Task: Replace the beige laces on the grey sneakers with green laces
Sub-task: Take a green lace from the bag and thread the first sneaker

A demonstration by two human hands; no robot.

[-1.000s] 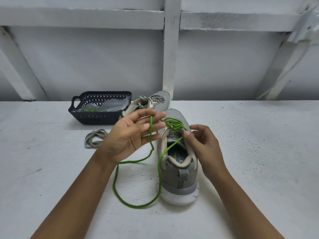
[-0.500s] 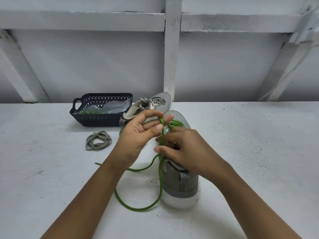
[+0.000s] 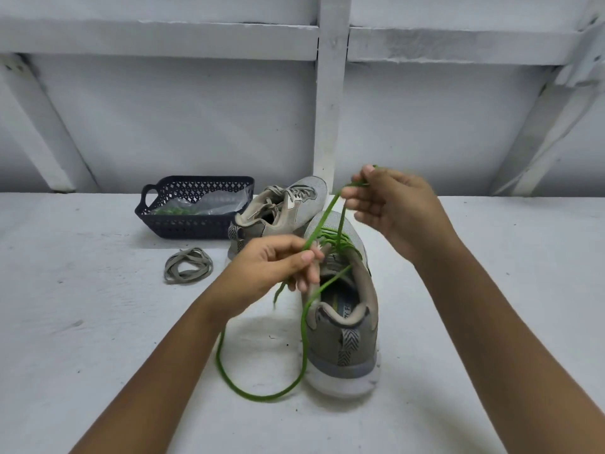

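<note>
Grey sneakers, two of them, sit on the white bench [image 3: 98, 339]: the far sneaker [image 3: 294, 198] and the near sneaker [image 3: 347, 326]. At far left stands one dark blue basket [image 3: 183, 229] holding a clear plastic bag [image 3: 222, 203] with green laces inside, too bunched to count. Just near of it lies one loose beige lace [image 3: 188, 266], coiled on the bench. Right of the basket, the far sneaker is laced in beige; its long axis runs left to right, toe to the far right. The left hand [image 3: 268, 273] hovers beside the near sneaker's tongue, its grip clamped on the green lace [image 3: 262, 397], thumb and forefinger pinching one strand. Below it the lace drops in one slack loop onto the bench and climbs back to the top eyelets. The near sneaker stands upright, long axis near to far, heel nearest, toe pointing away, just beside the far sneaker. The right hand [image 3: 396, 211] is raised above the toe, fingers curled round the lace; two strands slant down from its grip toward the left hand and the eyelets.
</note>
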